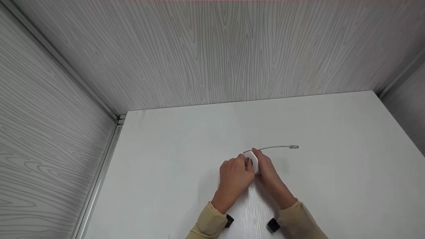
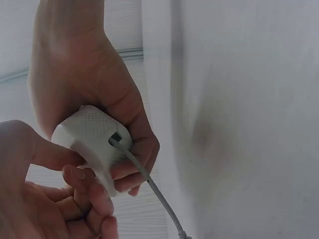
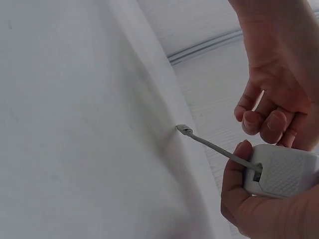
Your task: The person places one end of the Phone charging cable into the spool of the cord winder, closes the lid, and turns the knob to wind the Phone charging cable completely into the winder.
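Observation:
A small white case (image 1: 255,161) with rounded corners sits between both hands above the table. In the left wrist view, the case (image 2: 92,129) has a textured side and a dark slot with a thin grey cable (image 2: 157,191) running out. My right hand (image 1: 270,174) grips the case round its side, thumb near the slot in the right wrist view. Curled in against the case's face, my left hand (image 1: 234,174) pinches at its middle with thumb and forefinger; the pinched part is mostly hidden. The cable's free end carries a small plug (image 1: 294,146).
A white table (image 1: 166,149) lies beneath the hands. Wood-grained panels (image 1: 212,49) rise behind it and at both sides, with a metal edge strip (image 1: 99,179) along the left. Small black blocks (image 1: 273,225) sit at the wrists by the beige sleeves (image 1: 300,220).

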